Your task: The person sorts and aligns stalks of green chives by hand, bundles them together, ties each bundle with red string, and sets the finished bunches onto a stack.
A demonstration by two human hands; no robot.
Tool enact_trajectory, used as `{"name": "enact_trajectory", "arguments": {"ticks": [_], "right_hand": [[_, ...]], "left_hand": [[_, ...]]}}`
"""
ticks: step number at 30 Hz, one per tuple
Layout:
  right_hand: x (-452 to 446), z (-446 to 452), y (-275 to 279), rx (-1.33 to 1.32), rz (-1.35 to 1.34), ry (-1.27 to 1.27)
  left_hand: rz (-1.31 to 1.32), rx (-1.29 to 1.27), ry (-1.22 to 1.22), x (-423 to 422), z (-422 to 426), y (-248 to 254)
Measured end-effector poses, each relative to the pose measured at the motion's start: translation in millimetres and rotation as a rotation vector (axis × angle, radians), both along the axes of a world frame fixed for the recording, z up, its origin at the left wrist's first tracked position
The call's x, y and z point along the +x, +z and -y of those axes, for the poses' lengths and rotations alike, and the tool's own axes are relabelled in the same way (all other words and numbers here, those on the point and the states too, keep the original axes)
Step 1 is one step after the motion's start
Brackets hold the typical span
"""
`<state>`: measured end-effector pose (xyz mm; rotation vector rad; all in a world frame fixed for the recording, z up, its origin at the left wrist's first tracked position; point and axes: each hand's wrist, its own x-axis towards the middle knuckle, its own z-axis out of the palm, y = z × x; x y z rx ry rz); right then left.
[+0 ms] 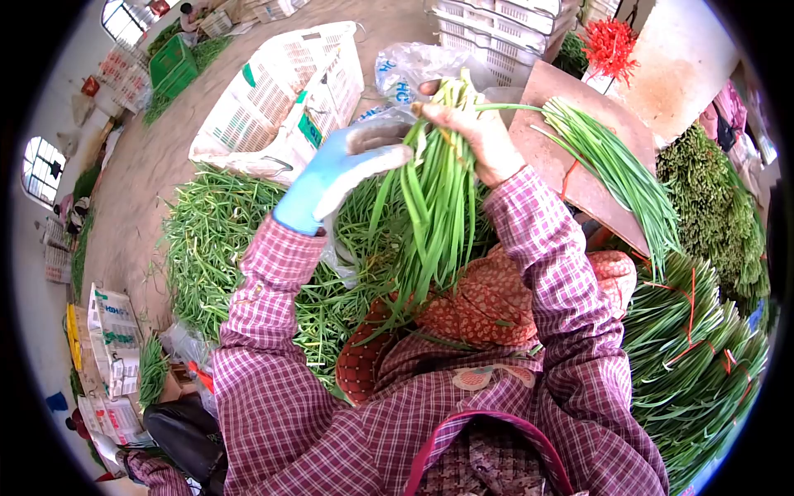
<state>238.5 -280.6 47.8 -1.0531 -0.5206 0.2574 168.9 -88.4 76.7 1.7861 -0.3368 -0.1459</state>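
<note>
My bare right hand (481,136) is closed around the upper end of a bunch of garlic chives (434,211), whose long green leaves hang down over my lap. Just left of the bunch, my left hand (351,161), in a blue and white glove, has its fingers and thumb apart and grips nothing I can see. Whether its fingertips touch the leaves is unclear. To the right, a laid-out bundle of garlic chives (608,157) rests on a brown board (538,91). A large heap of loose chives (219,248) spreads below the gloved hand.
A white plastic crate (240,128) stands behind the heap, with clear plastic bags (405,70) beside it. Stacked crates (496,33) rise at the back. Red ties (608,50) hang at the upper right. Tied chive bundles (686,355) lie at my right. Another person (188,16) is far back left.
</note>
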Motion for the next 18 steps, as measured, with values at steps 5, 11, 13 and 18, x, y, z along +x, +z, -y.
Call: {"name": "enact_trajectory", "arguments": {"ticks": [5,11,13,18], "right_hand": [[-9.6,-0.8,7.3,0.058,-0.013,-0.105],[1.0,13.1,8.7,-0.037,0.034,-0.138],[-5.6,0.0,14.2,-0.02,0.039,-0.088],[-23.6,-23.2,23.0,0.172,-0.076,-0.101]], "left_hand": [[-0.058,-0.047,0.129,-6.0,-16.4,-6.6],[0.358,1.028,0.29,-21.1,-111.6,-44.1],[0.265,0.568,0.197,-21.9,-80.8,-23.6],[0.116,-0.146,-0.019,-18.1,16.7,-46.1]]}}
